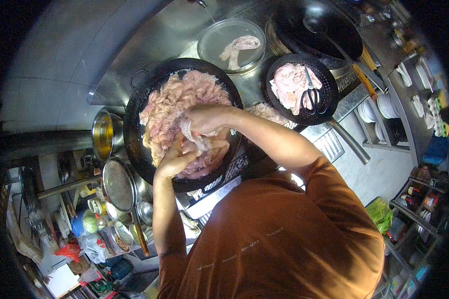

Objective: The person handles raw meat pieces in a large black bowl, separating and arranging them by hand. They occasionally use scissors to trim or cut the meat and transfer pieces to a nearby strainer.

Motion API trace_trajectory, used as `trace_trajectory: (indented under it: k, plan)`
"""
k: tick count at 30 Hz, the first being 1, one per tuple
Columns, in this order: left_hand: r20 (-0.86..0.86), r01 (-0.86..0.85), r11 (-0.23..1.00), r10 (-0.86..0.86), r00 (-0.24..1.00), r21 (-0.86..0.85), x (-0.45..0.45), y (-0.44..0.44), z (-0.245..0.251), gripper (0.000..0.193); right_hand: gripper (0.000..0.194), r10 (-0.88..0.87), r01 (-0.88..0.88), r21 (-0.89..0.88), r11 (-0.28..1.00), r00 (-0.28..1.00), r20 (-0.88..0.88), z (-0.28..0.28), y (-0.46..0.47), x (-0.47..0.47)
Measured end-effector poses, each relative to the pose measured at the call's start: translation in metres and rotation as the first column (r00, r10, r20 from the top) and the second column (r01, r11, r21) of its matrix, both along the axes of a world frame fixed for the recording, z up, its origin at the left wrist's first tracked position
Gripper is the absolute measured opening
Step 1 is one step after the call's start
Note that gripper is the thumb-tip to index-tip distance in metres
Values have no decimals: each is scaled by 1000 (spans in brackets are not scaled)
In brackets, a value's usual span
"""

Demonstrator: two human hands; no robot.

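Note:
A large black wok (133, 123) in front of me is heaped with raw pinkish-yellow offal (183, 91) that looks like intestine. Both hands are down in the heap. My right hand (206, 119) grips a slick, pale piece of intestine (195, 137), which hangs from it towards my other hand. My left hand (177, 157) has hold of the lower end of this piece, its fingertips partly hidden by meat. To the right, black-handled scissors (311, 95) lie on more pale offal (290, 82) in a perforated strainer (323, 71) with a long handle.
Behind the wok, a strip of offal (239, 48) lies on a round, flat tray (213, 37). A second wok (303, 37) holds a ladle (316, 24). At left stand a metal bowl of yellow liquid (103, 134) and a round mesh skimmer (118, 185). Plates (387, 106) fill a shelf.

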State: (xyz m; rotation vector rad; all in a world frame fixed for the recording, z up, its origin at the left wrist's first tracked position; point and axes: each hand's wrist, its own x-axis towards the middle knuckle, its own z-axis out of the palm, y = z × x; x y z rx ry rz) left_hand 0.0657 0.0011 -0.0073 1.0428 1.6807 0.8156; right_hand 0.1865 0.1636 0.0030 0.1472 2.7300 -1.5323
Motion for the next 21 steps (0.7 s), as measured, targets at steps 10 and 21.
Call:
trace_trajectory:
  k: [10, 21]
  plan:
    - [396, -414, 909, 366, 842, 40, 9, 9, 23, 18, 19, -4, -103, -440, 892, 972, -235, -36, -2, 13]
    - [657, -532, 844, 440, 612, -70, 19, 16, 29, 19, 27, -327, -22, -935, 353, 934, -145, -67, -31, 8]
